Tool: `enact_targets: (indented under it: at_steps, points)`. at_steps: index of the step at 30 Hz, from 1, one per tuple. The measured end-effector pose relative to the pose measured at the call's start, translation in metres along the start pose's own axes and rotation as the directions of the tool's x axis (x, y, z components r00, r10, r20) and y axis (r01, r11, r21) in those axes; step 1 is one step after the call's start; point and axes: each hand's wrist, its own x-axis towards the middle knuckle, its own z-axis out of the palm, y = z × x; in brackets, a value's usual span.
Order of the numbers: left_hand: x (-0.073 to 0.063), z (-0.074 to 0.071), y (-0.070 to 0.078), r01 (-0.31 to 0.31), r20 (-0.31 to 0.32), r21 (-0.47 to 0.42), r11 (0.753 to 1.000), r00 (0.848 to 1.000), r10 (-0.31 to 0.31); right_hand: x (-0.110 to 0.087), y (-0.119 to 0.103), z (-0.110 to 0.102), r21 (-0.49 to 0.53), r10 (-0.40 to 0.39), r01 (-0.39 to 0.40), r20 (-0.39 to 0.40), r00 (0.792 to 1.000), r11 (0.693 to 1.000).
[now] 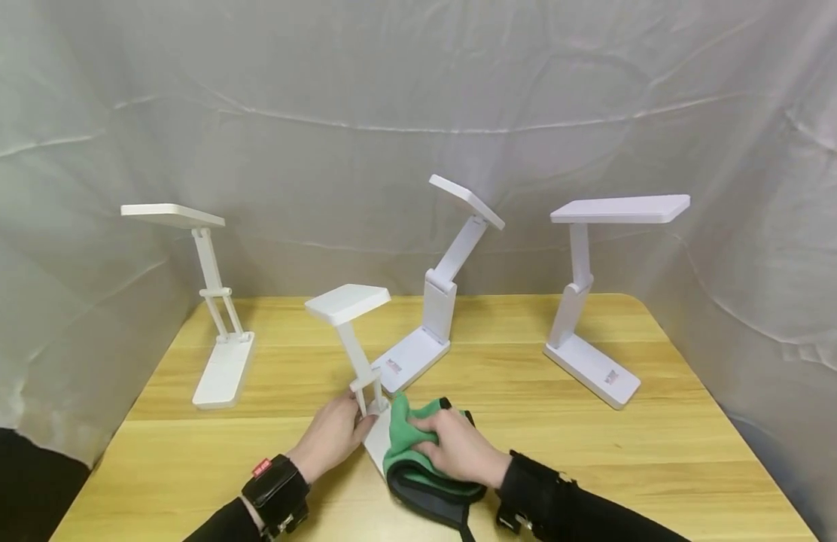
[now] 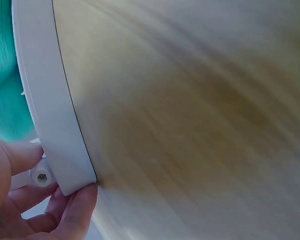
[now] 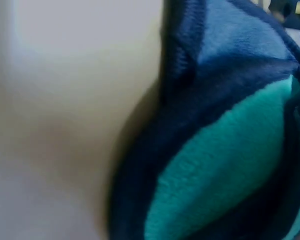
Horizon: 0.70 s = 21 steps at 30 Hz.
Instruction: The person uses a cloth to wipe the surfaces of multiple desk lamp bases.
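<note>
At the front middle of the table stands a white folding desk lamp (image 1: pixel 348 303), its head raised on a jointed arm. My left hand (image 1: pixel 333 436) grips the hinge end of its base; in the left wrist view the thumb and fingers pinch the base (image 2: pixel 60 100) around its end, beside a hinge screw. My right hand (image 1: pixel 462 448) holds a bunched green cloth with dark edging (image 1: pixel 418 444) against the base's top, covering part of it. Close up in the right wrist view, the cloth (image 3: pixel 225 160) hides the right fingers.
Three more white desk lamps stand further back: one at the left (image 1: pixel 222 369), one in the middle (image 1: pixel 439 305) just behind the held lamp, and one at the right (image 1: pixel 591 369). A pale grey curtain (image 1: pixel 364 150) surrounds the wooden table (image 1: pixel 581 467).
</note>
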Motion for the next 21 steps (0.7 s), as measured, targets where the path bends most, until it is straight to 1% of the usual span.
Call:
enact_targets:
  at_steps: [3,5,7,11,13,14,16,21]
  points:
    - [0.004,0.004,0.000,-0.004,0.011,0.007,1.000,1.000,0.004,0.018,0.004,0.001,-0.005,-0.011,0.011,-0.040,0.999,1.000]
    - [0.006,0.006,0.001,0.002,0.020,-0.003,1.000,1.000,-0.002,0.022,0.006,0.001,-0.004,-0.008,0.008,-0.045,0.999,1.000]
    - [0.006,0.007,0.001,0.006,0.023,-0.015,1.000,1.000,-0.006,0.017,0.006,0.000,-0.005,0.008,-0.008,-0.033,0.999,1.000]
    - [0.004,0.005,0.001,-0.005,0.024,-0.041,0.999,1.000,0.006,-0.006,0.008,-0.007,0.014,0.043,-0.043,0.020,0.999,0.999]
    - [0.004,0.004,0.000,-0.013,0.024,-0.044,0.999,1.000,0.014,-0.011,0.009,-0.010,0.034,0.050,-0.052,0.041,0.998,0.998]
    - [0.004,0.003,0.000,-0.017,0.025,-0.046,0.999,1.000,0.019,-0.010,0.009,-0.011,0.033,0.052,-0.054,0.042,0.998,0.998]
    - [0.004,0.002,-0.001,-0.023,0.031,-0.047,0.999,0.999,0.025,-0.001,0.009,-0.011,0.026,0.055,-0.056,0.034,0.998,0.998]
    - [0.007,0.002,-0.003,-0.034,0.037,-0.012,0.999,0.999,0.034,0.033,0.008,-0.006,0.044,0.046,-0.046,-0.006,0.999,0.998]
